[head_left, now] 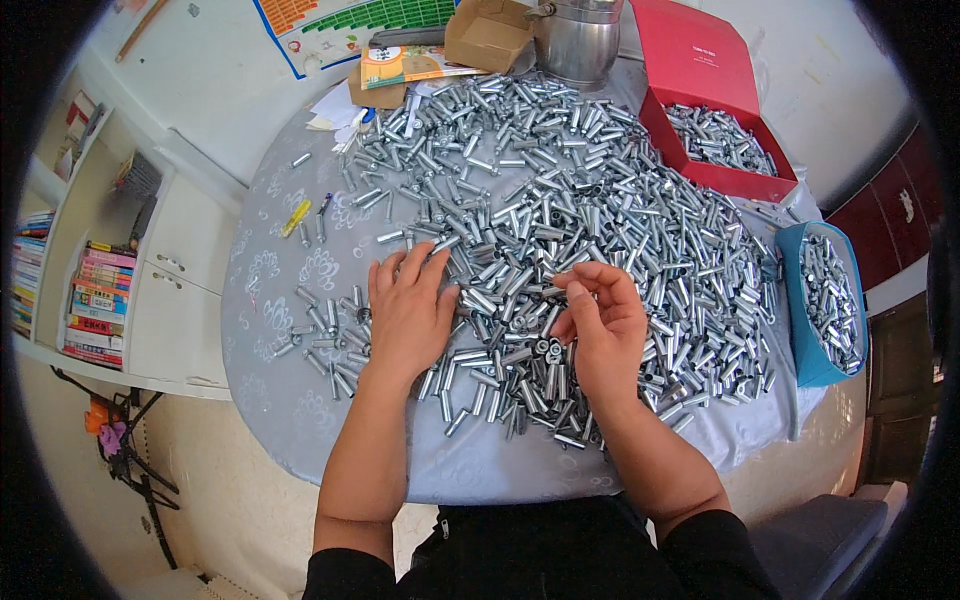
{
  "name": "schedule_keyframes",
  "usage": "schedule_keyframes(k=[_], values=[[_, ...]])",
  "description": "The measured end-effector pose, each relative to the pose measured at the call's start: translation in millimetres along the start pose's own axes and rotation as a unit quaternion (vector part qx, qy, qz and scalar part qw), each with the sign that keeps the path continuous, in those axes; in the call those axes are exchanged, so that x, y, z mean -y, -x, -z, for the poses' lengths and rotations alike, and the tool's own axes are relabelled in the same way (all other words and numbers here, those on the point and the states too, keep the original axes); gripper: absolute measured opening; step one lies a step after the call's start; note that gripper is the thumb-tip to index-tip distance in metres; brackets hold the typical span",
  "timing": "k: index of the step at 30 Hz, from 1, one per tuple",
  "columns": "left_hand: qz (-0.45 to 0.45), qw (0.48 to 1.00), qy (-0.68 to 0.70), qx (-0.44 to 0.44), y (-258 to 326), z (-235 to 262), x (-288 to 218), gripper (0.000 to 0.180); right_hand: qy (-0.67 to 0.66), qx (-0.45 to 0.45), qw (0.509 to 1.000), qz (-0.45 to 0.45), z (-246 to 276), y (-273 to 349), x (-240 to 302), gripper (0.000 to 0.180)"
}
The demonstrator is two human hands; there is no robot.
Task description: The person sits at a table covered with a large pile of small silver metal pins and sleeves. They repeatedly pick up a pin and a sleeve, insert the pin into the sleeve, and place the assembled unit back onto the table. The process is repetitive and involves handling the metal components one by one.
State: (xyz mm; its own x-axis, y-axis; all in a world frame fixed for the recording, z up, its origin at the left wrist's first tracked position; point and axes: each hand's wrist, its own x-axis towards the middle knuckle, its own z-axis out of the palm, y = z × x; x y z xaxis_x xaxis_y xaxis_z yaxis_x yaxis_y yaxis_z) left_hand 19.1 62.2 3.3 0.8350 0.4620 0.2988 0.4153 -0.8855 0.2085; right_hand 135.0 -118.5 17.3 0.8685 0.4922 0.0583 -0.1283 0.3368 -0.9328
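A big heap of small silver metal tubes [560, 190] covers a round table with a grey patterned cloth [290, 400]. My left hand [405, 310] lies flat, palm down, on tubes at the heap's near left edge, fingers spread. My right hand [600, 320] hovers just above the heap to the right, fingers curled, thumb and fingertips pinched together. It seems to pinch a small tube, but the piece is too small to tell for sure.
A red box [700, 165] with tubes stands at the back right, a blue box [810, 300] with tubes at the right edge. A steel pot [580, 40], cardboard box [487, 32] and papers sit at the back. A bookshelf [90, 290] stands at left.
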Motion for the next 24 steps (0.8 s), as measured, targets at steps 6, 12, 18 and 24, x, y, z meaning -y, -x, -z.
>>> schedule_keyframes(k=[6, 12, 18, 24], values=[[-0.002, 0.998, 0.042, -0.045, -2, -2, 1, 0.028, 0.008, 0.007, 1.0, -0.028, -1, 1, -1, 0.011], [0.018, 0.995, 0.073, -0.06, -1, -1, 0, 0.022, 0.009, 0.023, 0.999, -0.031, 0, 0, -1, 0.011], [0.173, 0.849, 0.488, -0.101, 7, -1, -10, 0.027, 0.001, 0.027, 0.999, -0.038, -1, 1, 1, 0.01], [0.124, 0.786, 0.605, -0.019, 16, -6, -9, 0.035, 0.009, 0.032, 0.999, -0.039, -1, 1, 1, 0.012]])
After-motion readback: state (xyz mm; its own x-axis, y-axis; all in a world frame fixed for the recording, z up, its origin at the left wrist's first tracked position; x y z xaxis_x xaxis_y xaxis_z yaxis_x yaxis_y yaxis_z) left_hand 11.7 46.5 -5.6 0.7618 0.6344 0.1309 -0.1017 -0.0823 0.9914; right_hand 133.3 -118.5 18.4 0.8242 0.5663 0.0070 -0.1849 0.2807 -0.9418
